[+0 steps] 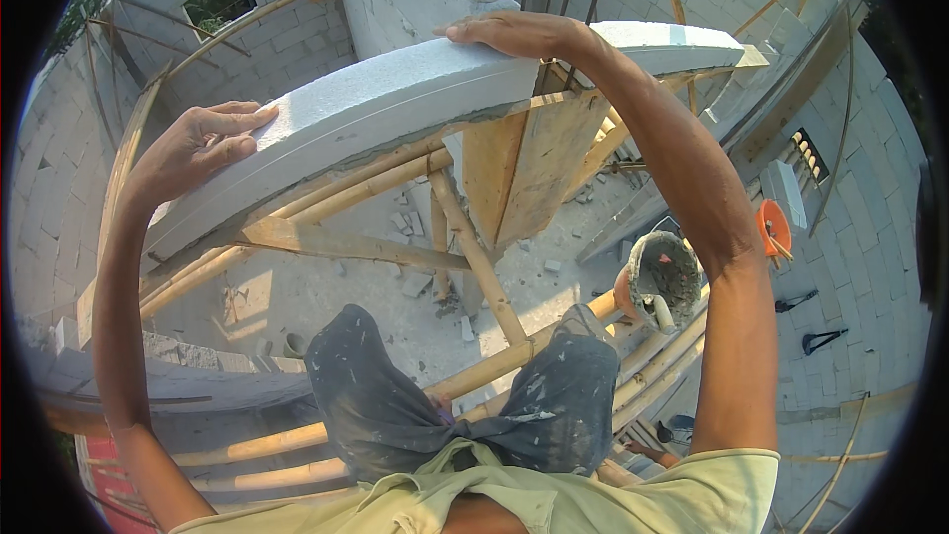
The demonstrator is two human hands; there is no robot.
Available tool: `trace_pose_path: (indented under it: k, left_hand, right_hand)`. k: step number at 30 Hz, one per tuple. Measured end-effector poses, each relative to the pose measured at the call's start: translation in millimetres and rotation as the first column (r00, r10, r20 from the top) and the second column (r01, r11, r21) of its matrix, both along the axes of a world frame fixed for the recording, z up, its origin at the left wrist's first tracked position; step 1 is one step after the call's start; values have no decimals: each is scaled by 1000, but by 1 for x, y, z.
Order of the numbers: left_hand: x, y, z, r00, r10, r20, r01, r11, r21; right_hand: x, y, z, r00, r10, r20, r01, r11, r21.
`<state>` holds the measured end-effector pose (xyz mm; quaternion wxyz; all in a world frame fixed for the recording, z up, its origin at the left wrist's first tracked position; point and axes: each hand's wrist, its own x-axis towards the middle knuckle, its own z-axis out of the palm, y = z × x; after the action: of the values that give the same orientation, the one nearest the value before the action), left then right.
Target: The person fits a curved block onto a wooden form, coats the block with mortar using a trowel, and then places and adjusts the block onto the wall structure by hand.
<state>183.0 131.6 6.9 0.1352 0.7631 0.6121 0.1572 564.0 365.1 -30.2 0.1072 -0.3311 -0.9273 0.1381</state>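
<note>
A large pale grey concrete block [366, 109] lies lengthwise on top of a wall in front of me. My left hand [203, 143] presses flat against the block's left end, fingers together. My right hand [514, 35] rests palm down on the block's upper right edge. Another grey block [662, 44] continues the row to the right. Below the block run bamboo poles [346, 183] and a wooden plank [524, 168] of the scaffold that I sit on, my legs in dusty dark trousers [395, 386].
An orange bucket of grey mortar with a trowel handle [657, 282] hangs on the scaffold at my right knee. An orange tool [774, 227] lies near the right wall. Grey block walls [870, 267] surround me, and the rubble-strewn floor [297, 297] lies far below.
</note>
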Motion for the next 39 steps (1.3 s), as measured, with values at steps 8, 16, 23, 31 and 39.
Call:
trace_pose_path:
  k: [8, 16, 23, 31, 39]
  left_hand:
    - [-8, 5, -2, 1000, -16, -3, 16, 1000, 6]
    - [-16, 12, -7, 991, -94, -95, 99, 994, 50]
    - [-10, 7, -3, 995, -55, -83, 58, 998, 35]
    - [-9, 8, -6, 994, -82, -75, 85, 996, 35]
    - [-2, -17, 8, 981, 120, -150, -151, 965, -213]
  right_hand:
    - [2, -3, 4, 999, 54, 9, -54, 999, 6]
    - [4, -13, 5, 998, 56, -30, -58, 997, -45]
    - [7, -12, 5, 999, 45, -11, -45, 997, -69]
    - [10, -3, 2, 999, 37, -21, -37, 999, -40]
    - [14, 5, -3, 999, 14, -30, -16, 998, -59]
